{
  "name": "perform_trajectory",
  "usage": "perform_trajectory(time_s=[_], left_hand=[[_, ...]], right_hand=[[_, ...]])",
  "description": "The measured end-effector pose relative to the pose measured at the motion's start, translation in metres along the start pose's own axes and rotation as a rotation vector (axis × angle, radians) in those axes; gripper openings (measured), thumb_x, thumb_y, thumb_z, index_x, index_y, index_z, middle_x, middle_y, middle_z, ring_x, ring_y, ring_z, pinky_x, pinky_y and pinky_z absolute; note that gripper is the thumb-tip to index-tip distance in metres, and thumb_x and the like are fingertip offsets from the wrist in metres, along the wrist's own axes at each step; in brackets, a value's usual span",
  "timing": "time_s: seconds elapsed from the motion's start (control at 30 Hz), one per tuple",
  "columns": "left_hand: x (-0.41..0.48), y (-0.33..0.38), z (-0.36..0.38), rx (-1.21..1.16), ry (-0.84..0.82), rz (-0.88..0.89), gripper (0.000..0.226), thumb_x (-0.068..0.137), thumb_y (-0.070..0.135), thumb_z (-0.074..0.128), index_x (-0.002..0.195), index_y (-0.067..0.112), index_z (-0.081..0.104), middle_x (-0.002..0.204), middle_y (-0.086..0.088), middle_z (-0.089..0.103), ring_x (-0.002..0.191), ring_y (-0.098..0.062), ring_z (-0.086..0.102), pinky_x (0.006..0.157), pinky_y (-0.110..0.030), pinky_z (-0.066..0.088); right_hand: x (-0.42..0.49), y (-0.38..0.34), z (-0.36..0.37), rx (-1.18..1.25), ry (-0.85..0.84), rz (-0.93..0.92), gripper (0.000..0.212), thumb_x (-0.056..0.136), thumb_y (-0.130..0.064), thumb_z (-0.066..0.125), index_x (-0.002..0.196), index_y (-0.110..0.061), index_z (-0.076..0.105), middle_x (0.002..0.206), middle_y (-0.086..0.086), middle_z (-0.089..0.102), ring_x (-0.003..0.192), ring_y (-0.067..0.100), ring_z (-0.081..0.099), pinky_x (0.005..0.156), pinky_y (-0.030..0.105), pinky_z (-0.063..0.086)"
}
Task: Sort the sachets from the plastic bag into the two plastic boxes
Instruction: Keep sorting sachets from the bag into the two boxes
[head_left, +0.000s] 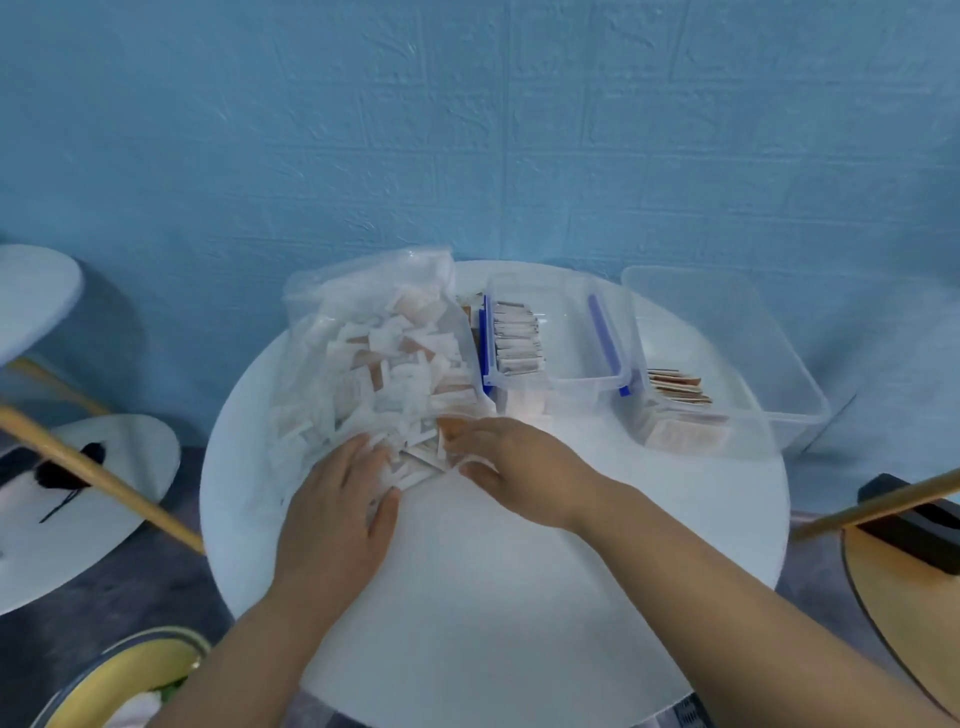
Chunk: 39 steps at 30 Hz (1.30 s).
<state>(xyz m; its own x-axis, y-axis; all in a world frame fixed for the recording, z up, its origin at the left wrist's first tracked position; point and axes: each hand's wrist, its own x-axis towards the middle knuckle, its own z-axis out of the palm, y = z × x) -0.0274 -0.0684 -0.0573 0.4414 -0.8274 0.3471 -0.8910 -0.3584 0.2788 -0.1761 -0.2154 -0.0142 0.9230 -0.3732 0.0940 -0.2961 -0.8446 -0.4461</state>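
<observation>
sachets (395, 374) in bag (317, 312) against blue-clipped box (571, 332) | clear box (737, 332) right | stool (78, 499) left

On the round table (519, 597), we find the plastic bag (332, 312) of sachets (395, 374) against the left of the clip-lock box (571, 338). The open tub (753, 364) stands to its right, and our left hand (337, 504) and right hand (514, 467) lie before it.

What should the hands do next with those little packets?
Probably the right hand should pinch and lift the orange sachet touching its fingers, heading for the right box, where brownish sachets already stand.
</observation>
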Motion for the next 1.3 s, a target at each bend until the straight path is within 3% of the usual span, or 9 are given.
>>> perform_trajectory(time_s=[0.13, 0.2, 0.37, 0.53, 0.7, 0.9, 1.0, 1.1, 1.3], left_hand=[[-0.001, -0.002, 0.002, -0.023, -0.024, 0.027, 0.051, 0.084, 0.039, 0.036, 0.12, 0.011, 0.06, 0.122, -0.008, 0.061, 0.109, -0.025, 0.058, 0.089, -0.034, 0.044], [-0.001, -0.003, 0.003, -0.078, -0.032, 0.116, 0.047, 0.085, 0.037, 0.039, 0.12, 0.013, 0.06, 0.125, -0.004, 0.059, 0.114, -0.017, 0.05, 0.093, -0.025, 0.041], [0.001, -0.003, -0.003, -0.261, 0.035, 0.153, 0.039, 0.088, 0.031, 0.041, 0.113, 0.012, 0.065, 0.118, -0.002, 0.063, 0.109, -0.008, 0.048, 0.094, -0.012, 0.032], [0.02, -0.01, -0.01, -0.246, 0.14, 0.058, 0.034, 0.09, 0.025, 0.045, 0.113, 0.012, 0.066, 0.116, -0.002, 0.065, 0.108, -0.014, 0.056, 0.092, -0.017, 0.038], [0.041, -0.005, -0.009, -0.219, -0.062, -0.028, 0.048, 0.089, 0.028, 0.059, 0.135, 0.019, 0.047, 0.137, 0.003, 0.048, 0.127, -0.014, 0.04, 0.101, -0.018, 0.025], [0.046, -0.002, -0.015, -0.406, -0.069, -0.123, 0.044, 0.08, 0.017, 0.07, 0.123, 0.02, 0.059, 0.113, 0.003, 0.057, 0.102, -0.011, 0.053, 0.084, -0.013, 0.037], [0.046, 0.001, -0.022, -0.507, -0.031, -0.176, 0.024, 0.079, 0.011, 0.07, 0.101, 0.02, 0.069, 0.093, 0.007, 0.058, 0.082, -0.005, 0.052, 0.071, -0.003, 0.038], [0.044, 0.001, -0.029, -0.576, 0.076, -0.232, 0.012, 0.08, 0.013, 0.07, 0.08, 0.022, 0.063, 0.079, 0.012, 0.06, 0.071, -0.003, 0.055, 0.065, -0.008, 0.044], [0.033, -0.003, -0.032, -0.628, 0.32, -0.265, 0.009, 0.089, 0.02, 0.06, 0.093, 0.022, 0.053, 0.089, 0.011, 0.062, 0.079, -0.009, 0.063, 0.065, -0.022, 0.053]], right_hand=[[0.01, -0.004, 0.012, -0.106, -0.024, 0.069, 0.048, 0.096, -0.029, 0.047, 0.141, -0.017, 0.037, 0.151, -0.005, 0.029, 0.135, 0.015, 0.031, 0.106, 0.031, 0.034], [0.014, -0.005, 0.019, -0.125, 0.009, 0.06, 0.049, 0.094, -0.03, 0.05, 0.139, -0.016, 0.04, 0.148, -0.004, 0.032, 0.132, 0.017, 0.035, 0.104, 0.033, 0.037], [0.017, -0.01, 0.017, -0.023, 0.138, 0.14, 0.023, 0.088, -0.027, 0.056, 0.111, -0.021, 0.059, 0.111, -0.005, 0.063, 0.102, 0.017, 0.057, 0.081, 0.034, 0.049], [0.018, -0.013, 0.015, -0.006, 0.204, 0.21, 0.024, 0.081, -0.033, 0.067, 0.102, -0.023, 0.06, 0.098, -0.008, 0.061, 0.092, 0.012, 0.053, 0.073, 0.024, 0.044], [0.023, -0.012, 0.029, 0.008, 0.249, 0.247, 0.036, 0.071, -0.042, 0.074, 0.099, -0.027, 0.057, 0.089, -0.014, 0.052, 0.087, 0.01, 0.044, 0.064, 0.018, 0.035], [0.024, -0.012, 0.031, 0.024, 0.266, 0.295, 0.038, 0.07, -0.044, 0.075, 0.102, -0.029, 0.059, 0.089, -0.017, 0.048, 0.088, 0.008, 0.042, 0.064, 0.02, 0.033], [0.025, -0.012, 0.032, 0.054, 0.278, 0.332, 0.045, 0.067, -0.043, 0.077, 0.106, -0.026, 0.061, 0.092, -0.016, 0.05, 0.093, 0.011, 0.046, 0.07, 0.022, 0.037], [0.027, -0.012, 0.036, 0.056, 0.325, 0.334, 0.046, 0.066, -0.039, 0.079, 0.106, -0.023, 0.064, 0.095, -0.012, 0.055, 0.097, 0.015, 0.049, 0.073, 0.02, 0.036], [0.029, -0.02, 0.037, -0.004, 0.36, 0.361, 0.038, 0.072, -0.035, 0.074, 0.107, -0.024, 0.064, 0.106, -0.008, 0.06, 0.099, 0.013, 0.052, 0.074, 0.021, 0.043]])
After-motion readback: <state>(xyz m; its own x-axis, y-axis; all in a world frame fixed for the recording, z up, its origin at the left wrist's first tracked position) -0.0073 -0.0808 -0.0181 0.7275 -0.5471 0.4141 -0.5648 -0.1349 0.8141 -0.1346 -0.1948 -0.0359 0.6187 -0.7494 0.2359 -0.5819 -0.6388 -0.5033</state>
